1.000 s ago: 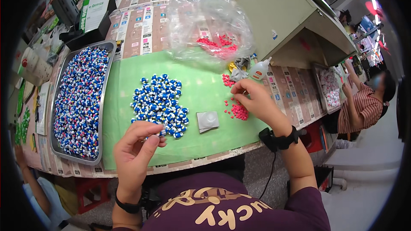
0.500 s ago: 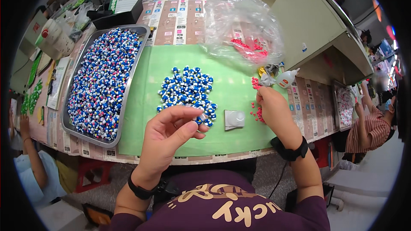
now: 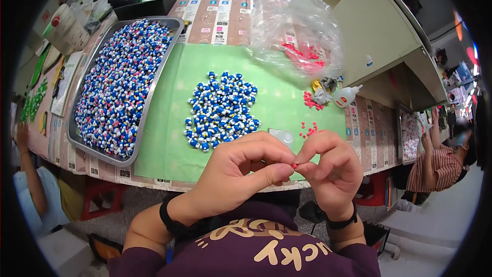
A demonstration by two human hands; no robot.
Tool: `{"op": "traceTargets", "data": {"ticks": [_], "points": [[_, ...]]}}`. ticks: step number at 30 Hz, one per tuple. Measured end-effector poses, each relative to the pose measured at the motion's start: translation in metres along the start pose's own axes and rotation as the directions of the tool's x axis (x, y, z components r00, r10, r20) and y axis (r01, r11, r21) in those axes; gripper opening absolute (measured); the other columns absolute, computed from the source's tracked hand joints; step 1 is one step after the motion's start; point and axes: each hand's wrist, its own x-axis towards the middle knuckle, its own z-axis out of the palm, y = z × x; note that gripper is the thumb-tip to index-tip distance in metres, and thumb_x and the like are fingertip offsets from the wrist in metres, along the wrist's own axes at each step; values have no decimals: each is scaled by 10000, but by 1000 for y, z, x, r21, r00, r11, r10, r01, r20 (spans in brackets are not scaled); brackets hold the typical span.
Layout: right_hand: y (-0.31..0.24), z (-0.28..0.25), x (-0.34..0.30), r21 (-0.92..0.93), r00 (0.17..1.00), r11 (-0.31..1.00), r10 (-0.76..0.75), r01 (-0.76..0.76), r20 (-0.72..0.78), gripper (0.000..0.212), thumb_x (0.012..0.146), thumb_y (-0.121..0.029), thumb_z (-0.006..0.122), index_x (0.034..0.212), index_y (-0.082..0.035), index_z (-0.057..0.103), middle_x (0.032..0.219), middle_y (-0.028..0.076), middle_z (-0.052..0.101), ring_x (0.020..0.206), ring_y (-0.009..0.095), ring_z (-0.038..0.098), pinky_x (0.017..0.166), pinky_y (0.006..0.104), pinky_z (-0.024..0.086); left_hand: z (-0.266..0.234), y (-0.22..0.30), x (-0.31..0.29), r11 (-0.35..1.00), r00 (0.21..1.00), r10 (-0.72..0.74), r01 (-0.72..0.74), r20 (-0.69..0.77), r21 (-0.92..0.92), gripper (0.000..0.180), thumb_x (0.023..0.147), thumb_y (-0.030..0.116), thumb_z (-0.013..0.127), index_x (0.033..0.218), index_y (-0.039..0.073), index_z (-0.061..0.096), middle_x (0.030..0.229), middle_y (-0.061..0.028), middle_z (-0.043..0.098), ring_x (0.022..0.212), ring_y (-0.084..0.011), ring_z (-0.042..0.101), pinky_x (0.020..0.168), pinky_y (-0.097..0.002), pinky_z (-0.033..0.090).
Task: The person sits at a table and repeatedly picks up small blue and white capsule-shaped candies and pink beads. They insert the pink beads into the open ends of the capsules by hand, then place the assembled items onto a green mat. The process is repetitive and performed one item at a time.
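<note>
My left hand (image 3: 251, 166) and my right hand (image 3: 330, 166) meet fingertip to fingertip over the front edge of the green sheet (image 3: 164, 159). Between the tips shows a small red piece (image 3: 294, 165), pinched by my right thumb and forefinger. My left fingers are closed too; what they hold is hidden behind them. Beyond my left hand spreads a pile of small blue-and-white pieces (image 3: 221, 110). Loose pinkish-red bits (image 3: 308, 129) lie just past my right hand, beside a partly covered white square with a clear round blob (image 3: 282, 136).
A metal tray (image 3: 149, 103) heaped with small blue, white and pink pieces stands at left. Further back are a clear plastic bag (image 3: 292, 18) holding pink bits, a white squeeze bottle (image 3: 345, 96) and a beige cabinet (image 3: 382, 36). Another person (image 3: 435, 172) sits at far right.
My right hand has come from the pink bits toward the front middle, bringing a red piece to my left fingertips. My left hand has moved right and closed up. The view has shifted slightly.
</note>
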Motion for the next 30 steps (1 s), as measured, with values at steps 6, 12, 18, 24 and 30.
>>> {"op": "traceTargets", "data": {"ticks": [6, 12, 18, 24, 30], "points": [[1, 2, 2, 23, 995, 998, 61, -63, 73, 238, 785, 123, 708, 848, -51, 558, 928, 102, 656, 833, 196, 629, 723, 297, 498, -10, 5, -6, 962, 999, 26, -38, 47, 271, 98, 916, -26, 619, 1001, -41, 666, 1025, -101, 600, 833, -123, 619, 663, -231, 549], [-4, -8, 12, -18, 970, 996, 89, -87, 228, 224, 755, 160, 672, 823, -32, 579, 928, 106, 648, 812, 207, 640, 681, 305, 519, -13, 6, -5, 947, 997, -26, 0, 75, 320, 69, 930, 1, 608, 961, -44, 652, 977, -77, 594, 835, -106, 576, 680, -224, 489], [-11, -16, 19, -184, 928, 981, 18, 54, 371, 234, 703, 161, 658, 814, -17, 555, 911, 124, 628, 783, 237, 627, 664, 303, 511, -13, 6, -4, 926, 990, -91, 44, 108, 375, 74, 927, -4, 609, 967, -38, 661, 967, -72, 602, 817, -108, 573, 688, -225, 484], [-4, -17, 11, -126, 972, 992, 54, -26, 231, 233, 725, 161, 640, 787, -16, 502, 901, 136, 612, 774, 221, 602, 692, 315, 507, -6, 10, -4, 989, 994, -90, 96, -56, 116, 133, 906, -56, 596, 1006, -34, 681, 1036, -104, 624, 873, -152, 642, 721, -241, 552], [8, -27, 21, -220, 944, 948, 272, -230, 187, 243, 809, 133, 609, 748, -39, 448, 845, 99, 587, 762, 196, 561, 772, 321, 470, -32, 6, -16, 984, 979, 52, -17, -196, 178, 184, 904, -41, 609, 1083, -38, 650, 1069, -133, 645, 899, -177, 673, 765, -278, 567]]}}
